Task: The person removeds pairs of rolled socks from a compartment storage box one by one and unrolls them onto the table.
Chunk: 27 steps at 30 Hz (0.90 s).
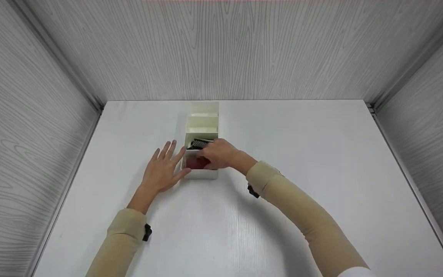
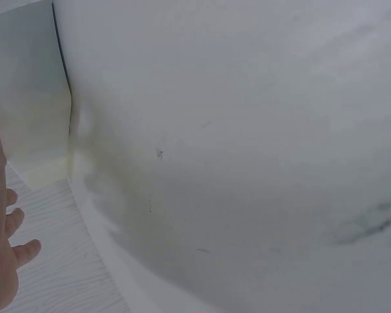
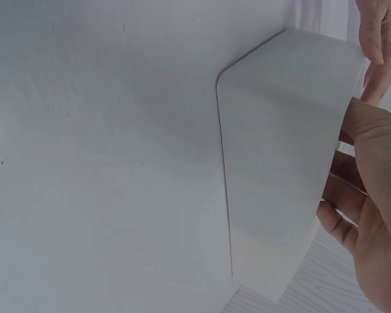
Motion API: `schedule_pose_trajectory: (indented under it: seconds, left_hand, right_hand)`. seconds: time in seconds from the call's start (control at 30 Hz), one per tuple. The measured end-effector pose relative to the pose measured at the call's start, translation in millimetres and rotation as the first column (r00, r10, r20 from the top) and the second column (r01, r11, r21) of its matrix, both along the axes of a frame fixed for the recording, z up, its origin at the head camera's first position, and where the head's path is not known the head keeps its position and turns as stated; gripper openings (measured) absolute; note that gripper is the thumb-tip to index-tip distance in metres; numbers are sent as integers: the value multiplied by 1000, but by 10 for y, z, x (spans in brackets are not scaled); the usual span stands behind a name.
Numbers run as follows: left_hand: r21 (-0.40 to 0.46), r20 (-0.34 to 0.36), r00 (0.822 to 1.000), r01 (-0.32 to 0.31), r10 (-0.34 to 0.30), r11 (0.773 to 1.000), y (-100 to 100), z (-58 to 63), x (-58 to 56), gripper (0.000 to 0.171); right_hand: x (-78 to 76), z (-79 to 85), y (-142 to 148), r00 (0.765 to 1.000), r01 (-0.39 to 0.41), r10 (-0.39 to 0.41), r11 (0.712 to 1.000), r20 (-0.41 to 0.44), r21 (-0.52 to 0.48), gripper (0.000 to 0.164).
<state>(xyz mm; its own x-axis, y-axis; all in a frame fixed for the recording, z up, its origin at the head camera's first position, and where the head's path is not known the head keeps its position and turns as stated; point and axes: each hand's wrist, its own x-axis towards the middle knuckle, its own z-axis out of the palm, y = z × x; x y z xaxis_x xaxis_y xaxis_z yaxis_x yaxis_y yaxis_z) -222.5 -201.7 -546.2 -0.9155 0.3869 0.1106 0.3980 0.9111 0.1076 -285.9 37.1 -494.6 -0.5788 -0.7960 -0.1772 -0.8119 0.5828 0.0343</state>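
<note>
A long white box [image 1: 201, 174] with several compartments in a row stands on the white table. Its front compartment holds a dark red thing [image 1: 195, 163], whose kind I cannot make out. A black-and-white patterned thing [image 1: 199, 144] sits in the compartment behind. My right hand [image 1: 220, 154] reaches over the box's right wall into the front compartment, fingertips at the red thing; whether they grip it is hidden. In the right wrist view, the fingers of that hand [image 3: 378, 189] bend over the wall's edge. My left hand [image 1: 160, 171] is spread at the box's left side, thumb by its front corner.
The two rear compartments [image 1: 203, 122] of the box show bare pale walls. Behind the table [image 1: 302, 154] rises a grey wood-grain panel [image 1: 221, 50], with similar panels at the left and right sides.
</note>
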Motion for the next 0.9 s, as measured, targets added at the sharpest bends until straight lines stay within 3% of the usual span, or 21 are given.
schedule_pose_trajectory:
  seconds: [0.37, 0.63, 0.9]
  left_hand:
    - [0, -3, 1000, -2, 2, 1000, 2, -18, 0, 77]
    - [-4, 5, 1000, -4, 4, 1000, 6, -19, 16, 78]
    - [32, 7, 1000, -8, 8, 999, -7, -32, 20, 76]
  right_hand:
    - [-35, -6, -110, 998, 41, -44, 997, 41, 66, 26]
    - [-64, -47, -71, 986, 71, -66, 997, 152, -28, 20]
    - [-83, 20, -28, 971, 103, -79, 990, 226, -96, 18]
